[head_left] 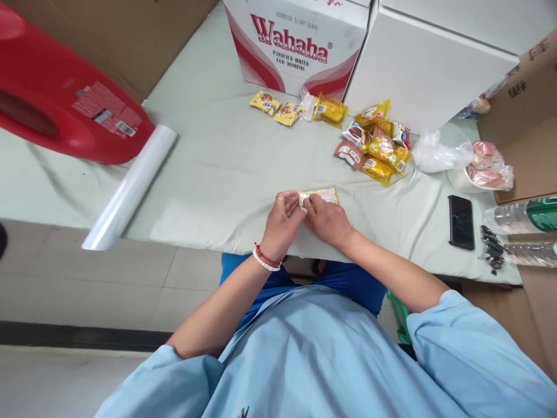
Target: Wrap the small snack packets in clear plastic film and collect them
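A small flat packet, pale with yellow edges, lies near the front edge of the cloth-covered table. My left hand, wearing a ring and with red and white bracelets at the wrist, has its fingers curled at the packet's left end. From the near side, my right hand is closed over the packet's front edge, its fingertips close to my left thumb. The fingertips and the part of the packet under them are partly hidden. Beyond my right hand sits a pile of wrapped snacks, mostly yellow and brown.
Two yellow snack packets and a yellow wrapped snack lie before a Wahaha carton. At left are a red jug and a white roll. A phone, a white bowl and plastic bottles stand right.
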A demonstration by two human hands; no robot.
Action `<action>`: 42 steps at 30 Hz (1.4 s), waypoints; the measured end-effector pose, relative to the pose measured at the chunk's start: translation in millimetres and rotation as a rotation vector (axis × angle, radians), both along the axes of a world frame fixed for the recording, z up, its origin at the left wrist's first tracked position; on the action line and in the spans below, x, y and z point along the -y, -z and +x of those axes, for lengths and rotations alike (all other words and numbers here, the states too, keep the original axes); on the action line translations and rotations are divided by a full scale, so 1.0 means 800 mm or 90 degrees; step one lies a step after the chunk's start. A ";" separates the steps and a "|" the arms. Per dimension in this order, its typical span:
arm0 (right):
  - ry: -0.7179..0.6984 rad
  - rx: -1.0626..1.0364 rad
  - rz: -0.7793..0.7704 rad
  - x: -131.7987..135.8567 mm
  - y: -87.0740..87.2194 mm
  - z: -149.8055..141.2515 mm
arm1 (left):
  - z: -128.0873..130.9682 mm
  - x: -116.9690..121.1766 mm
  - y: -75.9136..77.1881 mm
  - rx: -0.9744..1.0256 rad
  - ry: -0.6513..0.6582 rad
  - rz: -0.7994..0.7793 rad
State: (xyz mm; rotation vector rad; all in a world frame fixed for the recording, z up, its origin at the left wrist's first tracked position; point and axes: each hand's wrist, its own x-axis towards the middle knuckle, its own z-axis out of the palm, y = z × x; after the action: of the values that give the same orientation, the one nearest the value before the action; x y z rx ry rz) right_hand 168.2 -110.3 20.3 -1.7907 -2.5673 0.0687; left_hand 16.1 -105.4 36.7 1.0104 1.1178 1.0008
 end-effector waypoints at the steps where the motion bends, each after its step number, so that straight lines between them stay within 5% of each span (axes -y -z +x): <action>1: -0.016 0.001 0.024 -0.001 0.002 0.004 | -0.001 -0.001 0.000 0.019 -0.012 -0.022; 6: -0.060 -0.048 0.116 -0.009 -0.004 0.017 | -0.002 -0.004 -0.002 0.078 -0.020 -0.062; 12: -0.124 -0.115 0.041 -0.023 -0.002 0.032 | 0.001 -0.007 -0.005 0.090 0.001 -0.054; 17: -0.130 -0.185 0.070 -0.022 0.011 0.042 | -0.002 -0.006 -0.002 0.065 0.016 -0.033; 23: 0.083 -0.483 0.097 0.002 -0.024 0.052 | -0.006 -0.009 0.002 0.022 -0.021 0.036; 29: 0.304 -1.016 -0.189 0.039 -0.025 0.043 | 0.022 -0.003 0.006 0.041 0.158 0.014; 37: 0.343 -0.952 -0.233 0.070 -0.011 0.092 | 0.055 0.012 0.015 -0.087 0.276 0.040; 39: 0.391 -0.955 -0.199 0.073 -0.011 0.127 | 0.049 0.013 0.013 -0.118 0.294 0.071; 42: 0.511 -0.986 -0.008 0.066 -0.022 0.225 | 0.014 0.013 0.017 -0.222 0.225 0.134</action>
State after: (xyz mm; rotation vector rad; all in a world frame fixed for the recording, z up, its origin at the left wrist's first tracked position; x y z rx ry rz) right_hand 347.8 -163.2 38.0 -1.5092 -0.7567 0.9536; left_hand 26.9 -116.0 23.0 1.5366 1.0747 0.6799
